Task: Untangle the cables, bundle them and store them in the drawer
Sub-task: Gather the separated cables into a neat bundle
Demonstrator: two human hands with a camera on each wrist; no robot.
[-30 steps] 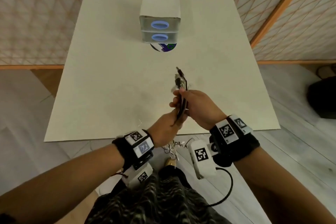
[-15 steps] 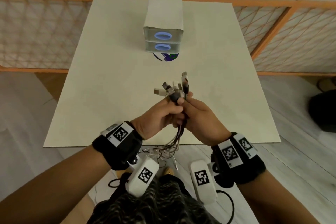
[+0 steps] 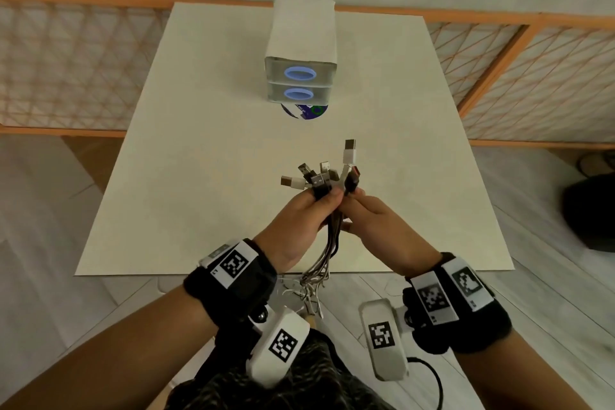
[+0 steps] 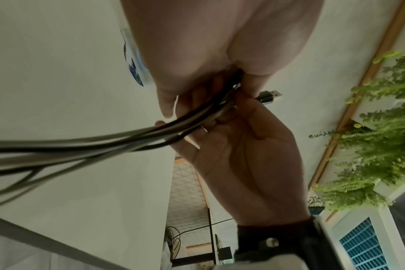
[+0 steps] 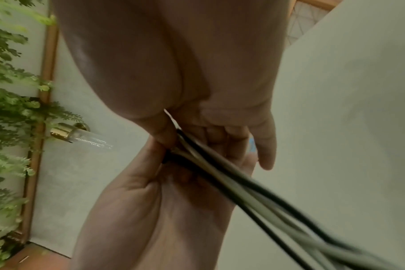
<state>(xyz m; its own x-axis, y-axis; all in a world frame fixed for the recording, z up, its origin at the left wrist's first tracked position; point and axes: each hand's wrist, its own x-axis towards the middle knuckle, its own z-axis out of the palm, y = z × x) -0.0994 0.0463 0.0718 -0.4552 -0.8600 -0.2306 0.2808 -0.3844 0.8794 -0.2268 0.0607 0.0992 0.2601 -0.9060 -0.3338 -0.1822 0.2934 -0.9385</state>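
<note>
Both hands on cables, over table.
My left hand (image 3: 299, 223) and right hand (image 3: 376, 223) grasp the cables (image 3: 329, 183); drawers (image 3: 299, 83) stand beyond, shut, disc (image 3: 304, 111) at their foot.

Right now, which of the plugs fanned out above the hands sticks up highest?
The white plug with the metal tip. It stands well above the other plugs, on the right of the fan, above the right hand.
</note>
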